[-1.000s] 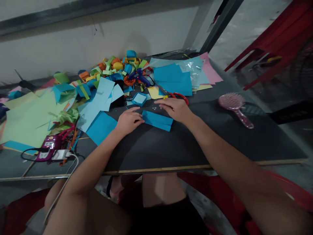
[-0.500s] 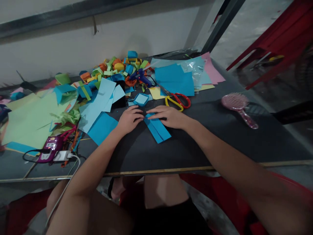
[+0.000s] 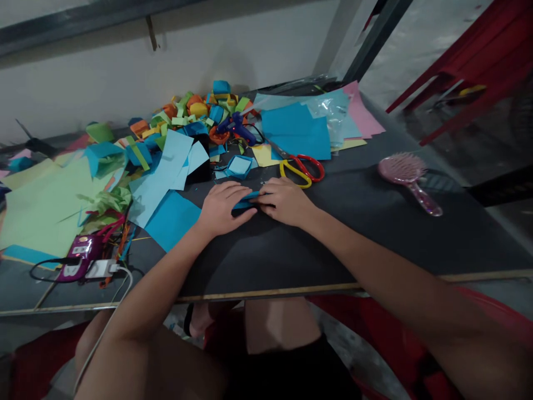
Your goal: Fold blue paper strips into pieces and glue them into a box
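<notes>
A folded strip of blue paper [image 3: 245, 203] lies crosswise between my hands, mostly covered by them. My left hand [image 3: 221, 208] grips its left end, thumb below and fingers above. At its right end, my right hand [image 3: 281, 200] pinches the paper with bent fingers. Just beyond sits a small blue paper box [image 3: 239, 166] with a pale blue square inside. Scissors [image 3: 303, 168] with red and yellow handles rest past my right hand. A flat blue sheet [image 3: 172, 219] lies left of my left hand.
Behind is a pile of colourful folded paper pieces [image 3: 189, 111] with a blue glue gun [image 3: 238, 128]. Blue sheets [image 3: 295, 132] lie at the back, green sheets [image 3: 41, 205] at the left. A purple device [image 3: 81, 258] with cables is front left, a pink hairbrush [image 3: 408, 178] right.
The blue strip, which lay slanting toward me, is now turned crosswise between both hands. My fingers have closed on its ends.
</notes>
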Demonstrator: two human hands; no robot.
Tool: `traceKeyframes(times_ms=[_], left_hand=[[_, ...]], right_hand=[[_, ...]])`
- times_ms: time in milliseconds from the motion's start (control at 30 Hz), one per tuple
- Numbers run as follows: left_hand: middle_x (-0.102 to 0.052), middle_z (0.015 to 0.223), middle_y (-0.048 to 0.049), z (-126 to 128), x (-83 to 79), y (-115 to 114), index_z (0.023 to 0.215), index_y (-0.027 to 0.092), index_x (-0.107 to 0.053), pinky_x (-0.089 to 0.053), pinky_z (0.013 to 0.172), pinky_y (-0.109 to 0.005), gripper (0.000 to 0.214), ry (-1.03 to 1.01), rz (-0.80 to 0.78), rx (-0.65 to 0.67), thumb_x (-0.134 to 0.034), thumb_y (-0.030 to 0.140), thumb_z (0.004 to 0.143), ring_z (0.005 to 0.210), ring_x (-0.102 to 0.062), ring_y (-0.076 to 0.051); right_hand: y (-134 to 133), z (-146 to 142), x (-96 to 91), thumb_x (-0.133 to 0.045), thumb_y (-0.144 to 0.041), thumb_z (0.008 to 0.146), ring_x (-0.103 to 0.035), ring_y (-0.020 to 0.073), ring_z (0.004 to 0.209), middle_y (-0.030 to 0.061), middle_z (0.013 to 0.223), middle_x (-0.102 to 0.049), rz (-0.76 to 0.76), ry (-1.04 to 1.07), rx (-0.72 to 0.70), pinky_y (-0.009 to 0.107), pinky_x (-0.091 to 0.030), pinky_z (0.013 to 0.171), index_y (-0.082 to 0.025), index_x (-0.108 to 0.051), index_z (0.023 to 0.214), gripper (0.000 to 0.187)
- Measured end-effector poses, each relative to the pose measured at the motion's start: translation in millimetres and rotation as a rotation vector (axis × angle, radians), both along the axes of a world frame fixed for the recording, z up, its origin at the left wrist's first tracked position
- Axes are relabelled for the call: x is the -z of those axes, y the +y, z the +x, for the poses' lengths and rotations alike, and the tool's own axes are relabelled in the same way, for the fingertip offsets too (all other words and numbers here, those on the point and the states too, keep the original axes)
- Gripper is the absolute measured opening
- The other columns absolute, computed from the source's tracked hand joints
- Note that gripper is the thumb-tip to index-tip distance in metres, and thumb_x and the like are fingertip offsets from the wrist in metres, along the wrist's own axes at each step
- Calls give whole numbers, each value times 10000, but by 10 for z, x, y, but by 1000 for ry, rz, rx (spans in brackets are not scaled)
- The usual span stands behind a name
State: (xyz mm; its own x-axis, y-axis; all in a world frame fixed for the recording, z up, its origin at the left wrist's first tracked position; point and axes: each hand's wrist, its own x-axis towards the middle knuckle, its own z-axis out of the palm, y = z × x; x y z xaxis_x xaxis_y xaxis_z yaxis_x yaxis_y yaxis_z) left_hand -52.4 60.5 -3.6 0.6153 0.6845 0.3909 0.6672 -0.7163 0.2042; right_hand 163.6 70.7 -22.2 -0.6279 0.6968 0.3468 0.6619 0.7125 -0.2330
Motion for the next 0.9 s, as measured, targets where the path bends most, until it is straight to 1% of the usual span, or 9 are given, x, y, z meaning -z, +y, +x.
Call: traceKeyframes(times_ms=[67,167,267,367,500,600,700,800,900], left_hand=[[-680,1238,-121,25,43,2,1234,138,-639,-456,1047,-426,436,80,-20,31,-530,433,931,1269,-553,-264],[-684,1238,-113,19,101,45,1202,145,-662,-491,1028,-403,344,177,-68,50,-478,322,972,1237,-592,-237],[-688,1233,-99,-8,107,81,1179,155,-681,-516,1013,-388,348,202,-97,73,-444,324,989,1203,-622,-223],[-693,1223,-88,-15,101,88,1155,156,-700,-528,1011,-383,355,149,-121,60,-444,338,989,1188,-632,-224],[-760,1056,-32,-16,147,113,962,210,-766,-565,960,-353,246,-40,-161,-69,-550,326,941,1063,-698,-207],[-778,925,-12,-62,176,164,827,224,-770,-579,915,-328,178,-120,-177,-87,-655,351,875,968,-722,-191],[-776,935,-7,-133,148,201,814,233,-763,-562,918,-312,179,-33,-125,22,-666,374,867,998,-703,-181],[-769,968,-40,-176,76,195,888,209,-755,-560,838,-303,241,163,12,32,-568,355,931,1007,-690,-194],[-768,946,-62,-166,31,161,907,178,-742,-538,737,-271,290,292,81,17,-505,335,962,942,-701,-192]], right_hand=[[11,18,6,-616,-150,815,-635,233,897,91,931,-728,-56,18,-6,382,-443,799,-193,-772,1005,249],[37,53,-3,-607,-176,837,-656,207,898,85,977,-729,-154,65,-27,344,-476,818,-196,-762,1038,255],[82,118,-39,-615,-240,863,-667,194,926,69,1003,-734,-267,119,-71,317,-487,841,-224,-765,1037,230],[149,201,-70,-616,-283,872,-678,190,942,58,1042,-740,-403,148,-128,303,-484,845,-246,-766,1052,236],[223,277,-67,-601,-360,883,-680,184,864,46,990,-756,-491,184,-41,293,-477,771,-258,-778,1026,249],[247,296,-35,-615,-376,873,-664,158,780,29,933,-757,-490,157,-76,282,-465,724,-278,-788,980,226],[244,300,-1,-606,-332,879,-647,158,800,23,946,-748,-386,107,-126,297,-470,750,-299,-787,971,206],[223,304,13,-564,-262,888,-628,188,899,28,985,-737,-220,66,-25,327,-477,778,-311,-782,985,244],[208,317,2,-526,-210,878,-616,207,964,33,1037,-726,-152,14,74,331,-480,743,-311,-777,1008,301]])
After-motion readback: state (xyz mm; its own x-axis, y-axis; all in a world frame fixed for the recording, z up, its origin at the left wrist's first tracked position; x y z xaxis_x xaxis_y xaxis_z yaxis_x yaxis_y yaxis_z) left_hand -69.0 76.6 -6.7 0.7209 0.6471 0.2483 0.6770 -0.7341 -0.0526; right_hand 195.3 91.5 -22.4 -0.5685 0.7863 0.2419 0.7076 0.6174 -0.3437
